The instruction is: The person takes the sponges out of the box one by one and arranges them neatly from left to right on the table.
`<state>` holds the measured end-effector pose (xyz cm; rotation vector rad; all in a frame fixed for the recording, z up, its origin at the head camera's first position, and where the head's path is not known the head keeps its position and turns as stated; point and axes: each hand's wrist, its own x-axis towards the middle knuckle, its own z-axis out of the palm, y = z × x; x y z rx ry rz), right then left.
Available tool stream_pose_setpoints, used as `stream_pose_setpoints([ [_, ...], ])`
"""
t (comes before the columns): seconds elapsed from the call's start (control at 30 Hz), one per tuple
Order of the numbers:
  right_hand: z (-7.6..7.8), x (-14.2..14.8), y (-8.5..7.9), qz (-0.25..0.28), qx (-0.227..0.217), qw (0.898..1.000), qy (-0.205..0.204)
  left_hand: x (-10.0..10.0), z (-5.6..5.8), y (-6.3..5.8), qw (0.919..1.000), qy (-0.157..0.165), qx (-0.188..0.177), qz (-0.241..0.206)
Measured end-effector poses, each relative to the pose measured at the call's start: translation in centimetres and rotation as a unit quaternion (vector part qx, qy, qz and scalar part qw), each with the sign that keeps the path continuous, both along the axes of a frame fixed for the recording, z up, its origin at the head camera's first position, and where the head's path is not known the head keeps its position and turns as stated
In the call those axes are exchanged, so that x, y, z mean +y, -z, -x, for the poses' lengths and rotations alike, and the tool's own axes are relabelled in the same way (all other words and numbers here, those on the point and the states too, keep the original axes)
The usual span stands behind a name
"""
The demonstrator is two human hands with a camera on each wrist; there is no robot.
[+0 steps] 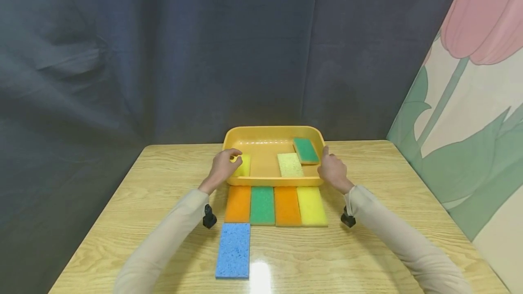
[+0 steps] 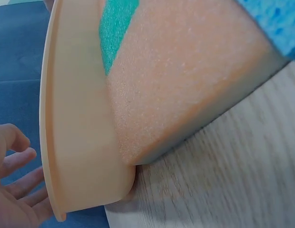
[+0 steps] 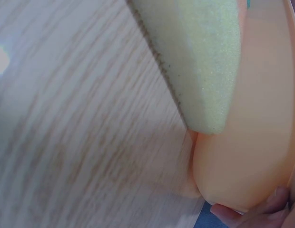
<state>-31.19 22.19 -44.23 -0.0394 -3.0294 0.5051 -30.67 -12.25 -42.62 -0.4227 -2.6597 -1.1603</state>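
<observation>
A yellow tray (image 1: 261, 181) stands at the far side of the table. Inside it lie a yellow sponge (image 1: 245, 167) at the left, a pale yellow sponge (image 1: 290, 165) and a green-topped sponge (image 1: 306, 150). My left hand (image 1: 222, 165) is at the tray's left side, thumb and forefinger apart; its other fingers are partly hidden behind the rim in the left wrist view. At the right side, my right hand (image 1: 333, 169) grips the tray wall, fingers (image 3: 269, 206) on its outside. Against the tray's front lie orange (image 1: 238, 204), green (image 1: 263, 206), orange (image 1: 288, 206) and yellow (image 1: 312, 206) sponges.
A blue sponge (image 1: 233, 251) lies in front of the row's left end, on the wood-grain table (image 1: 163, 185). Behind the tray hangs a dark blue curtain (image 1: 261, 49). A wall with a painted tulip (image 1: 482, 17) borders the table's right side.
</observation>
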Motion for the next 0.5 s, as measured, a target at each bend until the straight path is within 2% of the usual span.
stream_pose_setpoints([
  [0.3, 0.0, -0.1, 0.0, -0.001, 0.003, 1.000, 0.001, 0.8, 1.2, 0.2, 0.9974, -0.001, -0.061, 0.040],
  [0.5, 0.0, 0.0, -0.1, -0.005, 0.006, 1.000, -0.001, 1.4, 1.6, 0.3, 0.9948, 0.006, -0.085, 0.056],
])
